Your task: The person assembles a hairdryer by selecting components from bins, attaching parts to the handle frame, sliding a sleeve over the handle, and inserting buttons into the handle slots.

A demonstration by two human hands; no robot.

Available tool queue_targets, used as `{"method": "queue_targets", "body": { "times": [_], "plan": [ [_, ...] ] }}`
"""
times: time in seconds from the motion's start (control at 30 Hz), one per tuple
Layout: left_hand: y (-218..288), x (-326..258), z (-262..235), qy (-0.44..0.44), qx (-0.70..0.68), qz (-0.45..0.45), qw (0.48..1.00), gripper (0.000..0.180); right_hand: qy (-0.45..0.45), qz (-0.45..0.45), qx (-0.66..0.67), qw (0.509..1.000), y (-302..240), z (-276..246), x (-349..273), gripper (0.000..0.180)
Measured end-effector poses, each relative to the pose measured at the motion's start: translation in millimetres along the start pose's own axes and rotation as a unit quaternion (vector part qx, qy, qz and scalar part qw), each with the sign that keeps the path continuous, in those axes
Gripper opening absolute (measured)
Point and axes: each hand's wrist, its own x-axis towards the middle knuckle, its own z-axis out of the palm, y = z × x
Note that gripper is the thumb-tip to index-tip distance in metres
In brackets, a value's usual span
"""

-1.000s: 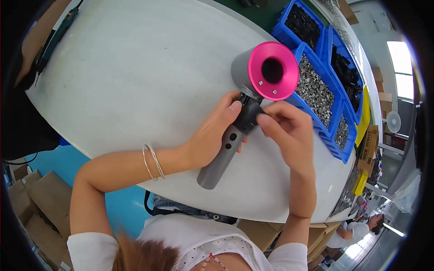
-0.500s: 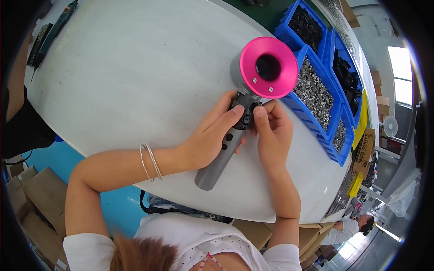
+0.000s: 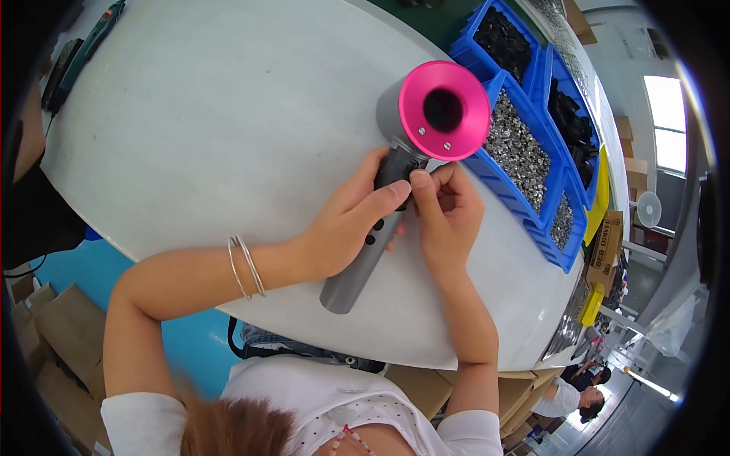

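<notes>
A hair dryer [image 3: 356,275] with a grey handle and a bright pink ring round its round opening lies slanted above the table, its head toward the far right. My left hand [image 3: 353,220] is wrapped round the middle of the handle, thumb on top, just above two black buttons. Close by, my right hand [image 3: 450,209] is closed in a pinch against the dark upper handle below the head. Its thumb presses on the handle's right edge. Whether a small dark part sits between those fingertips is hidden. Two small silver screws or studs show on the pink ring.
Blue bins [image 3: 532,201] with small metal parts and black pieces stand at the right. A green-black electric screwdriver [image 3: 90,47] is at the far left, near another person's arm [image 3: 32,137]. Cardboard boxes [image 3: 72,334] stand below the white table [image 3: 228,99] at left.
The whole view has shifted slightly, so the hair dryer and bins appear a little farther left. My right thumb has moved up over the dark upper handle, covering parts that showed before.
</notes>
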Motion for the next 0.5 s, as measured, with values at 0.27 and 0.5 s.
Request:
{"method": "queue_targets", "body": {
  "times": [0.27,0.5],
  "plan": [
    [-4.0,5.6,8.4,0.000,0.059,0.020,0.998,0.038,0.069,-0.166,0.085,0.980,-21.0,-39.2,24.0,0.013],
    [4.9,9.9,2.6,0.001,0.020,0.014,1.000,0.039,0.144,-0.237,-0.345,0.897,-39.4,-86.8,183.8,0.019]
  ]
}}
